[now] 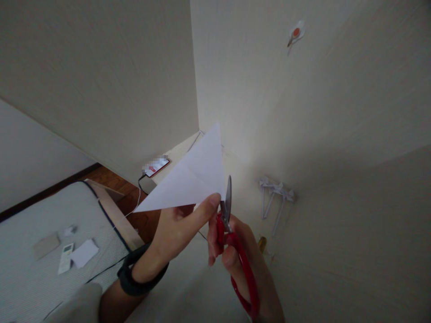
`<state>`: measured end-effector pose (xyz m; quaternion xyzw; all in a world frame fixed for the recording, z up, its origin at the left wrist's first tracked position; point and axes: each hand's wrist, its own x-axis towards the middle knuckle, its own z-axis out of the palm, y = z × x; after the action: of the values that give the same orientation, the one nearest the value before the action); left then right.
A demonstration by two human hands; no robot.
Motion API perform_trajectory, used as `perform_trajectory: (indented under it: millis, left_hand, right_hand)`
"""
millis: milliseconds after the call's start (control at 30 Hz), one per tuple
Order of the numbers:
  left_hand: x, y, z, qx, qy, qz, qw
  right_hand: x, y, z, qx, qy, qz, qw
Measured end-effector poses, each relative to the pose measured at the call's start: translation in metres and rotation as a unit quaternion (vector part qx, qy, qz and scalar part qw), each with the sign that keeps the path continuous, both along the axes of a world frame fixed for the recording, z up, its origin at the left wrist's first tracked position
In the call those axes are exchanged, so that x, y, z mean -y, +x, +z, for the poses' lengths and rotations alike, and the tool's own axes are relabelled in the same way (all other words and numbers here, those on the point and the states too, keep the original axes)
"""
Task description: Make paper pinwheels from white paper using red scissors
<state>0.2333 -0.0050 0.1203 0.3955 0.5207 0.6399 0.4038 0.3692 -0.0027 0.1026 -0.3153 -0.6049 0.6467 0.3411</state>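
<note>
My left hand (pixel 185 229) pinches a white triangle of folded paper (pixel 195 175) by its lower right corner, thumb on top. A pair of scissors with red handles (pixel 244 269) is gripped in my right hand (pixel 235 251), fingers through the loops. Its blades stand apart, right at the paper's corner beside my left thumb. One blade is partly hidden by the paper and thumb. A dark band circles my left wrist.
Folded white paper pinwheel-like pieces on sticks (pixel 276 193) lie to the right on the white surface. A phone (pixel 156 167) on a cable rests at the back left. A remote control (pixel 66 259) and white paper sheets (pixel 85 253) lie on a mattress (pixel 30 224). Walls meet behind.
</note>
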Motion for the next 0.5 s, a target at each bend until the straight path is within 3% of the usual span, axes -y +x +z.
perform_trajectory:
  millis: [233,500]
  left_hand:
    - [-0.0019,0.005,0.0061,-0.06,0.006,0.045,0.997]
    - [-0.0025,0.0052,0.0064,-0.107,-0.019,0.104,0.989]
  right_hand:
    - [0.0027,0.0025,0.0005,0.009,-0.013,-0.034,0.999]
    - [0.0001,0.0022,-0.0029,0.011,-0.017,-0.012,1.0]
